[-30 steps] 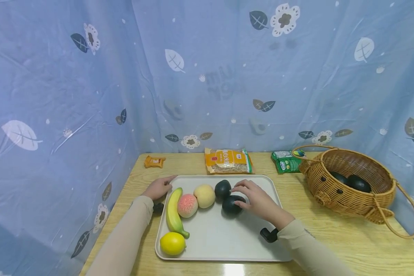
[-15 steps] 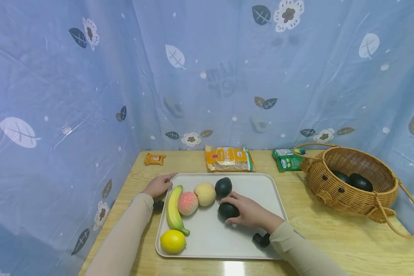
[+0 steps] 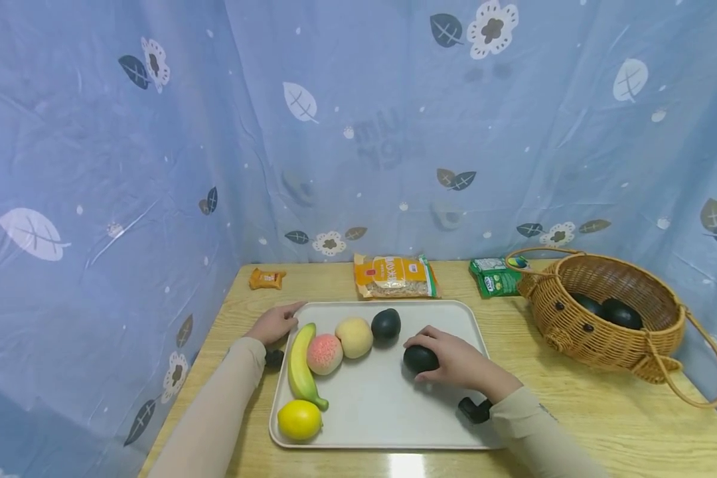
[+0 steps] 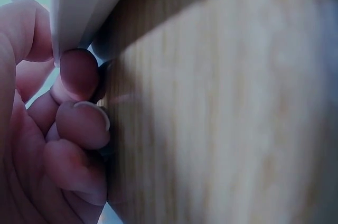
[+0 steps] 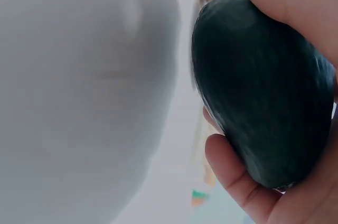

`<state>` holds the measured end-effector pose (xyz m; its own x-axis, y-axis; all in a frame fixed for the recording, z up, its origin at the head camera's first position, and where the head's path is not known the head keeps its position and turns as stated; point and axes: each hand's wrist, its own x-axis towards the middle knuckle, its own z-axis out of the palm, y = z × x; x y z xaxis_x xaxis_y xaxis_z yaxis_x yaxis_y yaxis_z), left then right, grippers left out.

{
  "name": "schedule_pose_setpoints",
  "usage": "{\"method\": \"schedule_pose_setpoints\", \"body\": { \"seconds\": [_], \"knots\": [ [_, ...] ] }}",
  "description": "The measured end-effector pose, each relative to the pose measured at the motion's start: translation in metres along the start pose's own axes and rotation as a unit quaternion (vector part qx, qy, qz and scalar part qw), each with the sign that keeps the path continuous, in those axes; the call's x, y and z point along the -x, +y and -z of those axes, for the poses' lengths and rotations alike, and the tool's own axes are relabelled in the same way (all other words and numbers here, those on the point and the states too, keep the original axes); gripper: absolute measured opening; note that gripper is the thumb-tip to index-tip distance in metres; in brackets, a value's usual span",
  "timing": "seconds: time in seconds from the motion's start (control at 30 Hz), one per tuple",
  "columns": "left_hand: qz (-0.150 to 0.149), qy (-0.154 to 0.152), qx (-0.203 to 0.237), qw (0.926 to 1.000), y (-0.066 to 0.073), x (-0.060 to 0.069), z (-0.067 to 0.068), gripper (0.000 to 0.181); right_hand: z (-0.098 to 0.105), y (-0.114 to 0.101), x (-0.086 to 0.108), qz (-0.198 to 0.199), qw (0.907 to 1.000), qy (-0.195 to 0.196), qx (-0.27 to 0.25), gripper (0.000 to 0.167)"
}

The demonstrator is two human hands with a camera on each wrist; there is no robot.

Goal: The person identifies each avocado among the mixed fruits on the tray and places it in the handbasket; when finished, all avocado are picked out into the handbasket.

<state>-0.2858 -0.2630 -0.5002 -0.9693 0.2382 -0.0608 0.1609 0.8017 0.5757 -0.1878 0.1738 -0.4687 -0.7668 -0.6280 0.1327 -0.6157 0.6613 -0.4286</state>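
Observation:
My right hand holds a dark green avocado over the right half of the white tray. Thumb and fingers curl round this avocado in the right wrist view. At the tray's left rim, my left hand grips the edge; the left wrist view has its fingers bent against the tray wall. A second avocado lies near the tray's back. Left of it are a yellow peach, a pink peach, a banana and a lemon.
A wicker basket with dark avocados inside stands at the right, its handle arching out over the table. Along the back lie an orange grain bag, a green packet and a small orange packet. A curtain hangs behind.
My right hand has closed round the front avocado, drawn it slightly toward me and left, then carried it right, away from the back one. My left hand stays at the tray's rim.

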Motion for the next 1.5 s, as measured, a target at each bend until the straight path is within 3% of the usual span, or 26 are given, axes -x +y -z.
{"method": "schedule_pose_setpoints", "body": {
  "seconds": [0.33,0.63,0.77,0.93,1.1,1.2,1.33,1.5],
  "knots": [
    [0.004,0.002,0.003,1.0000,0.003,0.003,0.004,0.056,0.053,0.029,0.026,-0.026,0.9954,0.090,0.016,0.058],
    [0.008,0.002,0.007,0.9999,0.003,0.003,0.002,0.057,0.108,0.047,0.057,-0.119,0.9772,0.167,0.056,0.062],
    [0.012,-0.002,0.009,0.9999,0.004,0.003,0.002,0.057,0.132,0.053,0.072,-0.173,0.9592,0.217,0.056,0.066],
    [0.009,0.001,0.008,0.9999,0.005,0.003,0.002,0.056,0.156,0.065,0.090,-0.247,0.9247,0.285,0.054,0.071],
    [0.016,-0.004,0.015,0.9998,0.005,0.003,-0.001,0.056,0.169,0.079,0.103,-0.324,0.8889,0.320,0.044,0.075],
    [0.021,-0.004,0.020,0.9996,0.004,0.002,-0.002,0.056,0.175,0.087,0.109,-0.360,0.8720,0.329,0.043,0.075],
    [0.024,-0.003,0.015,0.9996,-0.001,0.000,-0.003,0.057,0.178,0.097,0.119,-0.390,0.8618,0.321,0.047,0.074],
    [0.020,0.000,0.009,0.9998,-0.003,-0.002,-0.005,0.058,0.177,0.110,0.127,-0.403,0.8638,0.297,0.057,0.073]
  ]
}}
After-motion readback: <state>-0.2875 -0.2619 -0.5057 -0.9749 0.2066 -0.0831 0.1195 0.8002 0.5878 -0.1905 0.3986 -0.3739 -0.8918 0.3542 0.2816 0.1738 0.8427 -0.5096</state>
